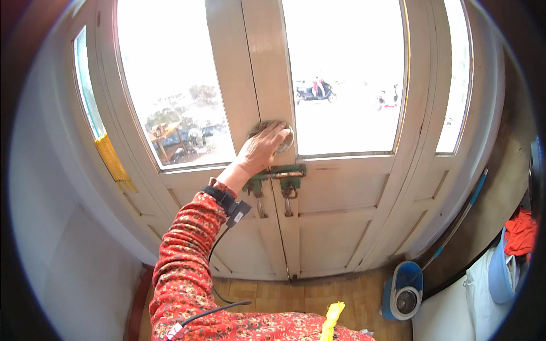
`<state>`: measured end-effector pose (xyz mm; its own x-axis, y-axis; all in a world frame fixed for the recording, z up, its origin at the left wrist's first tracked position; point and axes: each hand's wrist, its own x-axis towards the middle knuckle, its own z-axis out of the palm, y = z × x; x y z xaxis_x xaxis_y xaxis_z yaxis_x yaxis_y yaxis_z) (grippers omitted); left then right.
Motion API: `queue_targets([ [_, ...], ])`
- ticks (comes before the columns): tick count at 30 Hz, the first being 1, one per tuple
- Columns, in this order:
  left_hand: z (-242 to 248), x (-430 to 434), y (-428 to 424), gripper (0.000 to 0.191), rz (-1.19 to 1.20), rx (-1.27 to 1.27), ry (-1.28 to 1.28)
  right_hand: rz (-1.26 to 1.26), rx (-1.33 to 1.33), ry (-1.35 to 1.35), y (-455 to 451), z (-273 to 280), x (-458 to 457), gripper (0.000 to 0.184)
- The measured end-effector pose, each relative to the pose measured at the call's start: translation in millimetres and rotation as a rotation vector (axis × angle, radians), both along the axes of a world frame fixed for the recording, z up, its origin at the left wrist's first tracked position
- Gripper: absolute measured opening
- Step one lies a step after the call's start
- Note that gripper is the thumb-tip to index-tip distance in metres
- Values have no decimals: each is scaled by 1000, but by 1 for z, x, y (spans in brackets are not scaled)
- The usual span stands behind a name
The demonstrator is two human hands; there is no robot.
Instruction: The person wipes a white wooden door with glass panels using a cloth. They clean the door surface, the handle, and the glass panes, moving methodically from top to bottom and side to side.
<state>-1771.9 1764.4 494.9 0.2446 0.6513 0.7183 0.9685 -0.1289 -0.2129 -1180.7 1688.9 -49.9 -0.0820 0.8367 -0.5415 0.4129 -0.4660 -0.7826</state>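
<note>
My left hand [265, 147] presses a bunched, dull-coloured cloth [286, 138] against the center stiles of a cream wooden double door [273, 85]. Its fingers lie over the cloth, hiding much of it. The hand is just above a green metal slide bolt [294, 171], which spans the seam between the two door leaves. Two metal pull handles [288, 206] hang below the bolt. A black strap with a small device [228, 204] circles my left wrist, and a cable runs down from it. My right hand is out of view.
Large glass panes [345, 119] fill the upper door; a person on a scooter shows outside. At the right, a mop [460, 213] leans from a blue spin bucket [403, 290]. Beyond it, a blue basin [498, 273] holds a red cloth [520, 232]. A pale wall [55, 204] borders the left.
</note>
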Motion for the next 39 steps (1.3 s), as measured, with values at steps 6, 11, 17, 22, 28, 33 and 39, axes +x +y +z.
queue_targets([
  [6, 117, -14, -10, 34, 28, 530, 159, 33, 44, -26, 29, 10, -15, 23],
  [11, 226, -23, 8, 39, 201, 983, -122, -5, 42, -55, 27, 10, -4, 23],
  [17, 219, -26, 57, 49, 319, 705, -64, -109, -30, -142, -28, -27, 54, 23],
  [22, 117, -15, 72, 51, 236, 569, 210, -98, -75, -293, -94, -78, 105, 24],
  [28, -17, 13, 41, 44, 162, 194, 312, -252, -96, 205, -97, -60, 106, 24],
  [33, -44, 34, 38, 41, 146, 161, -26, -152, 113, 328, -98, -23, 108, 28],
  [39, -99, 89, 81, 52, 130, 79, 21, -342, -34, 13, -123, -19, 122, 31],
])
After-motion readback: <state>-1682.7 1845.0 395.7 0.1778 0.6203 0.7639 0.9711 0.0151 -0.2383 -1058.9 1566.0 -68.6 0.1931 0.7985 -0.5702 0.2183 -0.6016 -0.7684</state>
